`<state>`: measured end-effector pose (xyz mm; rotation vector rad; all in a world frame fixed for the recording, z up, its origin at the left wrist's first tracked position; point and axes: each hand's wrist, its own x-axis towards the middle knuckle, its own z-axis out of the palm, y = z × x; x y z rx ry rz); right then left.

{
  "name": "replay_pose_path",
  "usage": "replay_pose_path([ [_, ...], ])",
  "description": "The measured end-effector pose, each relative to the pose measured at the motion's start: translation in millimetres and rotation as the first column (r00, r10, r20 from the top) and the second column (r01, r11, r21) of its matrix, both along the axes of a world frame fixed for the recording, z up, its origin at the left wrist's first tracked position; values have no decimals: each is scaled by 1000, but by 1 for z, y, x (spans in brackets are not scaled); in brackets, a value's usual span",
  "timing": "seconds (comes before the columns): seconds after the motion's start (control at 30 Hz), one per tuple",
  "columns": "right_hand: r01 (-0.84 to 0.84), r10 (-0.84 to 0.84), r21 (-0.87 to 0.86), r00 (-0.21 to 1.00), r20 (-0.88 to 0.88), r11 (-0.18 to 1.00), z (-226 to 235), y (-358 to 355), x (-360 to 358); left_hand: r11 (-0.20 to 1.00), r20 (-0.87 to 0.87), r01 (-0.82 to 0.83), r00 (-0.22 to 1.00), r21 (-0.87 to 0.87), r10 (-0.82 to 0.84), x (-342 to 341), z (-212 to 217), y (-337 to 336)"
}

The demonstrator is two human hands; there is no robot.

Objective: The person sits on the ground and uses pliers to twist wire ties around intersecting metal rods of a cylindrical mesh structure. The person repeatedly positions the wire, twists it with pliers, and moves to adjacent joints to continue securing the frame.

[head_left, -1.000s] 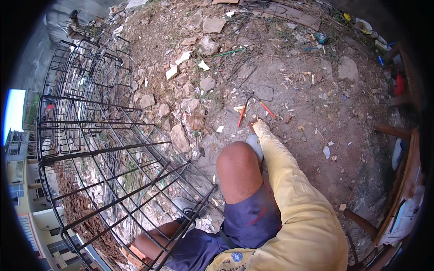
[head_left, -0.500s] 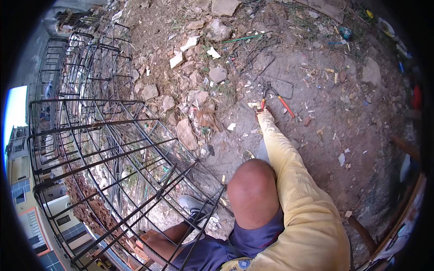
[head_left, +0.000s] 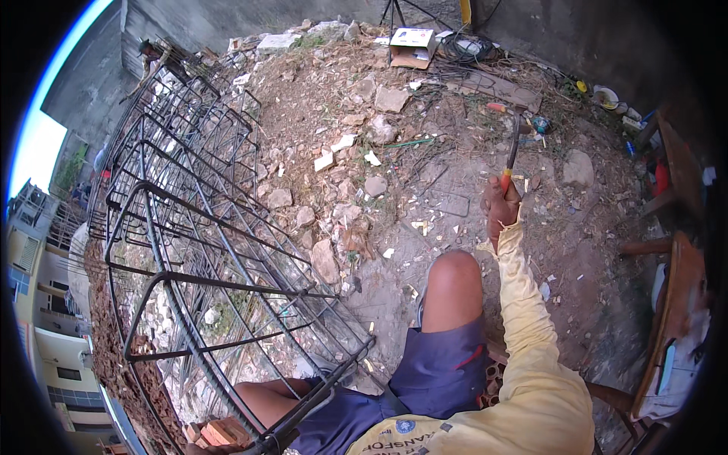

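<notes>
My right hand (head_left: 501,208) is raised over the ground at right of centre, fingers wrapped round one orange-red handle of a pair of pincers (head_left: 515,144). The pincers are spread wide, their other handle pointing up and left. A black rebar cage (head_left: 205,284) of long bars and bent stirrups fills the left side, running from beside my legs toward the far wall. At the lower edge, by the near end of the cage, a dark sliver (head_left: 212,449) may be part of my left hand; its fingers cannot be made out.
Stones and rubble (head_left: 324,262) lie along the cage. A bent wire (head_left: 451,201) rests on the dirt. A wooden bench (head_left: 679,311) stands at right, a white box (head_left: 412,47) at the back. Bricks (head_left: 220,432) lie low at left. Another person (head_left: 161,64) is at the far left.
My right hand has lifted the pincers off the ground and moved up and right. The view has tilted up, showing the far wall, the box and the other person.
</notes>
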<state>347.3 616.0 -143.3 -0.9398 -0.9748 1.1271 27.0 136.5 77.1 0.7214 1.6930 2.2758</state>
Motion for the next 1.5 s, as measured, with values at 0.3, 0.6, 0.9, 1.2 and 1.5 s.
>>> replay_pose_path([
  [0.3, -111, 146, 335, 986, -81, 936, 248, -166, -7, 935, 88, 347, 936, -79, -340, 66, 49, 28],
  [0.6, -373, 403, 406, 915, 12, 834, 238, -309, -54, 623, -3, 769, 629, -141, -778, 97, 55, 98],
  [0.9, -162, 158, 30, 983, 91, 986, 188, -308, -86, 566, -145, 779, 548, -271, -824, 119, 30, 177],
  [1.2, -131, 138, -44, 934, 331, 990, 154, -225, -52, 596, -205, 778, 561, -201, -802, 99, 1, 169],
  [1.5, -107, 142, -115, 922, 361, 988, 145, -152, -33, 185, 28, 125, 892, -975, -451, -65, -250, 89],
])
